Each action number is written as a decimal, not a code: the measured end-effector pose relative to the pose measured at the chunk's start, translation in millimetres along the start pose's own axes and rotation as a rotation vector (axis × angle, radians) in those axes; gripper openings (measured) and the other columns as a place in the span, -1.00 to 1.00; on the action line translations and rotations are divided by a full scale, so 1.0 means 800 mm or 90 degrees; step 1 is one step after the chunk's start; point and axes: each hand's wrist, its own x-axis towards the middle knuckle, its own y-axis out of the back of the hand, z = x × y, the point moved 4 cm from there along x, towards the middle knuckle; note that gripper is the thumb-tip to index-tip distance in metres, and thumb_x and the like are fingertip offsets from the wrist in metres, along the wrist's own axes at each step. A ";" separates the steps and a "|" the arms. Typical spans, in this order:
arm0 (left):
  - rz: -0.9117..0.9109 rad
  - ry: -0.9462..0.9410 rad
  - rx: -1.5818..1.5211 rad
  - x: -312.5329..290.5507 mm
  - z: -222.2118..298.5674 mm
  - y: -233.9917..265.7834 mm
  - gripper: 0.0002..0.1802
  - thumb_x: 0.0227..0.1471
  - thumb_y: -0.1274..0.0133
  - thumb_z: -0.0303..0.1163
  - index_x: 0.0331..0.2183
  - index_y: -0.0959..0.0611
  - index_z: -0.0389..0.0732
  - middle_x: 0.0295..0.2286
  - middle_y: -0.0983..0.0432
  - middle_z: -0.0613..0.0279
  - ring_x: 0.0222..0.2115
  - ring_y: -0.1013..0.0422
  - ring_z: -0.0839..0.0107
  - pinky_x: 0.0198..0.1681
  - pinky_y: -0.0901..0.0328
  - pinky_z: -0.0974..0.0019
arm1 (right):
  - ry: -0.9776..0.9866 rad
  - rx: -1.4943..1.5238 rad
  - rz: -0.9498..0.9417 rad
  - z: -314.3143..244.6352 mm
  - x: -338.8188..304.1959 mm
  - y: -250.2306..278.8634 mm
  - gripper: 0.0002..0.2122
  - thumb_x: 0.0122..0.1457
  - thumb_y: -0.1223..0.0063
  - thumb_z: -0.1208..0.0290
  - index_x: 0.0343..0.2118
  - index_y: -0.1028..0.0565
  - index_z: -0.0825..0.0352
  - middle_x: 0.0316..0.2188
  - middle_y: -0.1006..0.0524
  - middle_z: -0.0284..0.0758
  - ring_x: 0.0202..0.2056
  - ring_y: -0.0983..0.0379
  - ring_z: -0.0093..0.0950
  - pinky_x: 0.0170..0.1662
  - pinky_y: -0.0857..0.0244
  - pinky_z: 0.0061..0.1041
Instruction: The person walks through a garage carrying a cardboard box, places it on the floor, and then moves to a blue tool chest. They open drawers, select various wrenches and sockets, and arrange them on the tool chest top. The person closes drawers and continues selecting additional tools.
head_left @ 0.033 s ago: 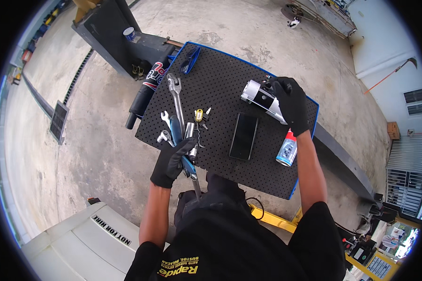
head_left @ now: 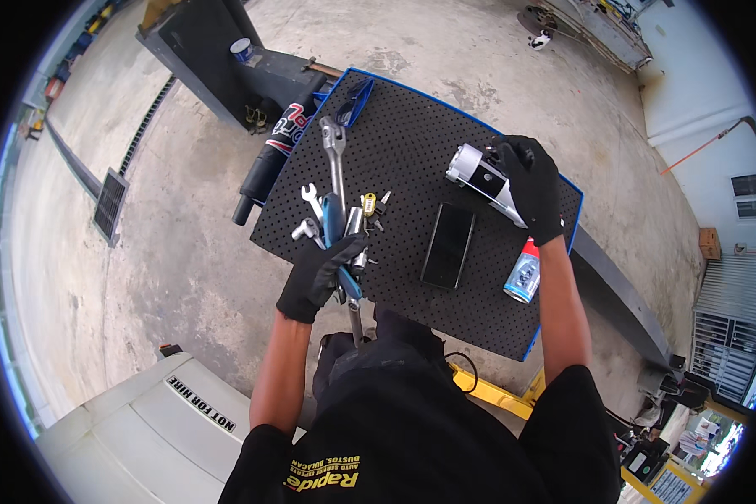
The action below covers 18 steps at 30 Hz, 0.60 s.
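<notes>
My gloved left hand (head_left: 321,270) is closed around a bundle of hand tools over the mat's left side. In it are a long flex-head breaker bar (head_left: 334,160), an open-end wrench (head_left: 312,202), a ratchet (head_left: 306,229) and a blue-handled tool (head_left: 334,218). A chrome socket (head_left: 355,221) lies against the bundle; whether I grip it I cannot tell. At the right, my gloved right hand (head_left: 529,189) curls over one end of a silver and black starter motor (head_left: 483,178), hiding that end.
On the perforated black mat (head_left: 412,139) lie a black phone (head_left: 448,246), keys with a yellow tag (head_left: 370,204), a spray can (head_left: 523,273) and a blue-framed object (head_left: 357,102). A dark lift post (head_left: 197,59) stands at far left. A white panel (head_left: 143,420) is nearby.
My left hand and the tools in it have shifted slightly farther from me. The right hand stays on the starter motor. The whole view has shifted a little.
</notes>
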 end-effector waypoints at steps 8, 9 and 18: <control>-0.056 -0.111 0.437 0.159 0.089 -0.020 -0.59 0.08 -0.41 -0.17 -0.23 -0.75 -0.34 -0.47 -0.65 0.23 -0.51 -0.50 0.54 -0.40 -0.40 0.33 | -0.035 0.068 -0.203 -0.019 -0.016 -0.201 -0.69 0.31 -0.21 0.23 -0.04 -0.64 0.36 -0.22 -0.67 -0.08 -0.18 -0.64 -0.19 -0.07 -0.45 -0.24; -0.054 -0.091 0.475 0.169 0.087 -0.018 -0.60 0.07 -0.41 -0.17 -0.24 -0.75 -0.34 -0.47 -0.66 0.23 -0.51 -0.51 0.54 -0.40 -0.40 0.31 | -0.058 0.083 -0.204 -0.018 -0.018 -0.213 -0.69 0.31 -0.21 0.24 -0.04 -0.64 0.36 -0.22 -0.67 -0.07 -0.17 -0.64 -0.18 -0.06 -0.45 -0.23; -0.349 0.029 0.450 0.217 0.090 0.019 -0.74 0.33 -0.15 -0.24 -0.05 -0.76 -0.14 -0.31 -0.70 0.16 -0.35 -0.60 0.52 -0.20 -0.47 0.34 | -0.164 0.052 -0.106 -0.024 -0.039 -0.256 -0.68 0.32 -0.16 0.25 -0.02 -0.63 0.40 -0.21 -0.65 -0.02 -0.17 -0.62 -0.12 -0.08 -0.43 -0.20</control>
